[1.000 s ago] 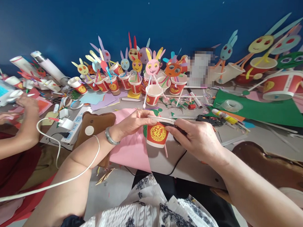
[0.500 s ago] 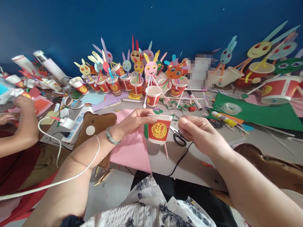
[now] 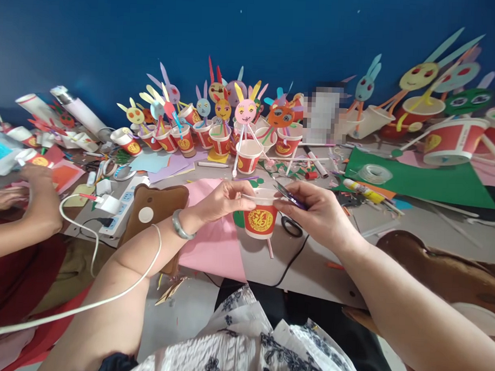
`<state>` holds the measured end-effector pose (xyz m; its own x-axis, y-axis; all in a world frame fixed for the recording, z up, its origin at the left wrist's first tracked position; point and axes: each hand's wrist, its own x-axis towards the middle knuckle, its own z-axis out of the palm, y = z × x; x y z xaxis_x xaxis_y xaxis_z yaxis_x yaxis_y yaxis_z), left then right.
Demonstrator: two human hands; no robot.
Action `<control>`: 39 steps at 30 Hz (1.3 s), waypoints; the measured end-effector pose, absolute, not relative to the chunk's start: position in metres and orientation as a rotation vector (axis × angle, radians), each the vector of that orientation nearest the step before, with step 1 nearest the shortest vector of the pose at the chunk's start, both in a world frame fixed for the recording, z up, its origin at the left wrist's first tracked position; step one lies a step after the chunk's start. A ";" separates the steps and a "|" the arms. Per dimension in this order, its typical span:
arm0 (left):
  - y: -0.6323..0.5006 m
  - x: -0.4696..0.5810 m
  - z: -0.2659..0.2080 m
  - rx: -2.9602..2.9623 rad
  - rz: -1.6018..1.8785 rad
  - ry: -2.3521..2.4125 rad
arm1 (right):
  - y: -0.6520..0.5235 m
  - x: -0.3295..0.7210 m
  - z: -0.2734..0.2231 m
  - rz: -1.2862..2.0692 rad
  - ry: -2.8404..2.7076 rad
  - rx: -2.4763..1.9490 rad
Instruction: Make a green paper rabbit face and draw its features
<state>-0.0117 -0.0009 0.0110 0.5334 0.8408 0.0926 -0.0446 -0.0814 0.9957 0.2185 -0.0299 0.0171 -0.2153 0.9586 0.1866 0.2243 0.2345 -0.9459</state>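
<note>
My left hand (image 3: 231, 198) is closed on the rim of a red and white paper cup (image 3: 260, 221) with a gold emblem, held upright above the table. On the cup's other side my right hand (image 3: 311, 206) grips a slim pointed craft knife (image 3: 290, 196) with a metallic tip and dark purplish body. The tip lies close to the cup's rim; whether it touches, I cannot tell. Behind the right hand shows the black handle of a pair of scissors (image 3: 291, 226). A striped straw (image 3: 270, 248) sticks out below the cup.
Pink paper (image 3: 213, 233) lies at the left, beside a brown bear-shaped cushion (image 3: 155, 212) and a power strip (image 3: 125, 205). Several paper-cup rabbits (image 3: 245, 112) line the blue wall. Green card (image 3: 418, 183) and a glue tube (image 3: 363, 190) sit right. A co-worker's arm (image 3: 31, 221) is at far left.
My right hand has moved left and turned, bringing the craft knife up to the cup's rim. My left hand still holds the cup, now slightly lower.
</note>
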 end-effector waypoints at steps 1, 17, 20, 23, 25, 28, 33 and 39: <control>0.000 -0.012 0.011 1.516 0.834 0.725 | -0.029 0.218 0.016 1.045 -1.656 -1.118; -0.012 -0.002 -0.001 1.667 1.114 0.963 | -0.042 0.217 0.009 0.396 -1.993 -1.256; -0.012 -0.001 0.000 1.636 1.107 0.926 | -0.042 0.216 0.008 0.317 -2.061 -1.269; -0.012 0.001 -0.001 1.602 1.100 0.880 | -0.042 0.216 0.009 0.246 -2.085 -1.294; -0.013 0.002 -0.002 1.594 1.102 0.875 | -0.042 0.217 0.009 0.213 -2.111 -1.315; -0.016 0.001 -0.004 1.583 1.143 0.914 | -0.042 0.219 0.009 0.176 -2.169 -1.334; -0.018 -0.003 -0.001 1.736 1.196 0.912 | -0.042 0.218 0.007 0.057 -2.215 -1.342; -0.021 -0.001 0.004 1.736 1.107 0.893 | -0.043 0.218 0.003 -0.124 -2.289 -1.223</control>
